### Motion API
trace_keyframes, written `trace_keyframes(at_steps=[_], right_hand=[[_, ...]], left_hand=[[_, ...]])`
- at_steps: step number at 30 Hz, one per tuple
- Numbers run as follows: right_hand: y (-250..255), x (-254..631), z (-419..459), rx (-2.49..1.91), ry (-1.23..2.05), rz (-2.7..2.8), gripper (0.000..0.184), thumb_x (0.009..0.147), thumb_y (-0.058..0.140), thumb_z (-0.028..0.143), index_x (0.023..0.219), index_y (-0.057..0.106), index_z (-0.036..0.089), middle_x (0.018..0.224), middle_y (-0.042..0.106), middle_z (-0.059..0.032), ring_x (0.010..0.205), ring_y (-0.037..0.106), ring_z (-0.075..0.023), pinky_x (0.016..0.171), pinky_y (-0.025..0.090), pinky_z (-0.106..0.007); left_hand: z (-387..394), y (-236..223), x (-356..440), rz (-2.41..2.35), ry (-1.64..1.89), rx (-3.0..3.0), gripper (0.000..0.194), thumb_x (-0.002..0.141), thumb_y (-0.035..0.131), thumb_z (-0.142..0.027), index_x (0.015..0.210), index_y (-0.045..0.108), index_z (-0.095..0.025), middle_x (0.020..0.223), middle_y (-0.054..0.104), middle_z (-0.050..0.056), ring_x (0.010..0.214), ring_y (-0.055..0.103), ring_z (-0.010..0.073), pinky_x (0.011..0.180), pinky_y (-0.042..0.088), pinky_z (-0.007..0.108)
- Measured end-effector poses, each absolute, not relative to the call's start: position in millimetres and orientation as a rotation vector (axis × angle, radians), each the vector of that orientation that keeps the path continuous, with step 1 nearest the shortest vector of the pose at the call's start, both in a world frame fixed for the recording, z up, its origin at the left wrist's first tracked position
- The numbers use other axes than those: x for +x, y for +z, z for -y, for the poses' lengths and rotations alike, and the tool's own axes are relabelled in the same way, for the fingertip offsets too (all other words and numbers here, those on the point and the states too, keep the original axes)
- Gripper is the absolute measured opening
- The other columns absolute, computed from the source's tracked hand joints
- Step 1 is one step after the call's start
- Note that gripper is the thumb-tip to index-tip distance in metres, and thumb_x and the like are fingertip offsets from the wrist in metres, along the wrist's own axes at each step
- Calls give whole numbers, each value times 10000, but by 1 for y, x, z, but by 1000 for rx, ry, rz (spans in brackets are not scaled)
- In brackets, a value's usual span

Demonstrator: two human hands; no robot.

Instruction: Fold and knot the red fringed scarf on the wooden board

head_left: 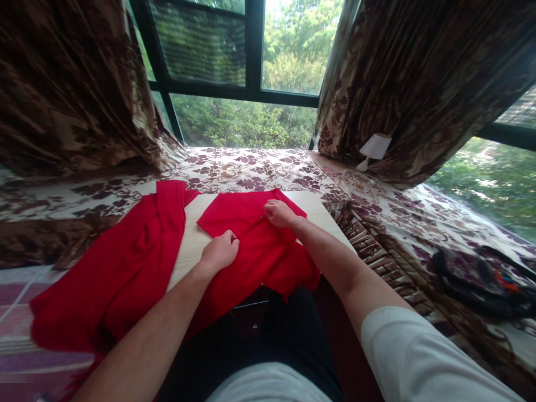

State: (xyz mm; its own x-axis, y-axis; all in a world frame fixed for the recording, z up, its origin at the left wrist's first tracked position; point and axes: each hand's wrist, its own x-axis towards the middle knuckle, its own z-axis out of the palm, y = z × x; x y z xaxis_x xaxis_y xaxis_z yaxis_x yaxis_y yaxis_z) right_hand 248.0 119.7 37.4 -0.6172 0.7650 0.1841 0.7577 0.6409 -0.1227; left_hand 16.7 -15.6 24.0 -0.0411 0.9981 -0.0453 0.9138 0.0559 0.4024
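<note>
A red fringed scarf (251,257) lies partly spread over a pale wooden tabletop (188,251) in front of me, its near part hanging over the edge toward my lap. My left hand (221,251) is closed, pinching the cloth near its left side. Farther up and to the right, my right hand (280,214) is also closed, gripping the fabric with bent fingers. Between the two hands the cloth shows a slight crease. The fingertips are partly hidden, so any small item in them cannot be made out. Loose fringe shows at the lower right edge.
More bunched red cloth (146,240) drapes off the table's left side onto a striped bedcover (25,312). Beyond the table runs a floral-covered window ledge (251,167). A small white lamp (376,147) stands at the right back, and a black bag (481,290) lies at the right.
</note>
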Motion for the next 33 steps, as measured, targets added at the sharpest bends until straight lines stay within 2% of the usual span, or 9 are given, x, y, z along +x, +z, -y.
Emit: trace_keyframes(at_steps=[4, 9, 12, 15, 18, 21, 25, 30, 33], right_hand=[[38, 245, -123, -1304, 7, 2640, 192, 916, 504, 203, 903, 693, 172, 1024, 679, -97, 1010, 579, -204, 944, 417, -302], [39, 239, -109, -1405, -78, 2564, 219, 934, 549, 299, 1077, 638, 159, 1174, 637, -137, 1097, 562, -233, 974, 421, -337], [44, 242, -92, -1424, -80, 2391, 233, 927, 552, 285, 1116, 614, 166, 1240, 611, -125, 1145, 544, -225, 976, 420, -319], [51, 255, -66, -1481, -28, 2289, 181, 933, 521, 275, 1042, 632, 183, 1118, 655, -97, 1039, 583, -208, 886, 429, -292], [55, 272, -29, -1526, 73, 2354, 201, 932, 524, 337, 856, 639, 191, 863, 670, -56, 792, 593, -177, 720, 402, -277], [55, 281, 20, -1419, 202, 2510, 302, 922, 542, 436, 751, 605, 195, 720, 624, -21, 648, 531, -145, 617, 344, -272], [49, 277, 79, -1233, 82, 2693, 430, 775, 687, 586, 923, 601, 192, 899, 635, -68, 803, 557, -207, 672, 380, -302], [42, 270, 103, -1256, -115, 2767, 201, 822, 606, 270, 996, 591, 171, 1005, 619, -112, 915, 541, -252, 731, 410, -338], [42, 273, 97, -1184, -50, 2790, 128, 854, 557, 215, 968, 607, 187, 998, 635, -87, 893, 557, -221, 737, 411, -317]], left_hand=[[15, 24, 16, -2027, 367, 1914, 256, 923, 378, -356, 987, 599, -243, 993, 737, 92, 962, 688, 279, 788, 473, 362], [18, 28, 21, -2076, 382, 1920, 273, 892, 478, -401, 1071, 578, -220, 981, 726, 107, 941, 686, 307, 793, 489, 388], [33, 31, 22, -2116, 552, 1971, 305, 884, 524, -389, 1114, 566, -193, 997, 700, 117, 947, 667, 294, 833, 499, 387], [64, 32, 20, -2083, 827, 2159, 212, 908, 511, -325, 1042, 607, -192, 1066, 662, 125, 1069, 604, 277, 975, 460, 382], [97, 32, 22, -1857, 799, 2310, 213, 942, 476, -315, 937, 665, -216, 1011, 669, 103, 1030, 592, 247, 993, 459, 380], [113, 31, 29, -1585, 751, 2413, 265, 953, 469, -287, 1079, 697, -239, 1104, 679, 89, 1069, 585, 226, 1008, 459, 373], [108, 32, 39, -1445, 697, 2475, 334, 941, 488, -259, 1217, 675, -241, 1226, 665, 74, 1124, 568, 229, 1027, 450, 380], [105, 39, 44, -1482, 562, 2536, 350, 878, 557, -270, 1200, 684, -222, 1193, 672, 87, 1096, 571, 256, 1005, 450, 390], [108, 44, 46, -1497, 488, 2564, 412, 832, 600, -268, 1239, 659, -226, 1211, 656, 89, 1100, 562, 264, 989, 448, 382]])
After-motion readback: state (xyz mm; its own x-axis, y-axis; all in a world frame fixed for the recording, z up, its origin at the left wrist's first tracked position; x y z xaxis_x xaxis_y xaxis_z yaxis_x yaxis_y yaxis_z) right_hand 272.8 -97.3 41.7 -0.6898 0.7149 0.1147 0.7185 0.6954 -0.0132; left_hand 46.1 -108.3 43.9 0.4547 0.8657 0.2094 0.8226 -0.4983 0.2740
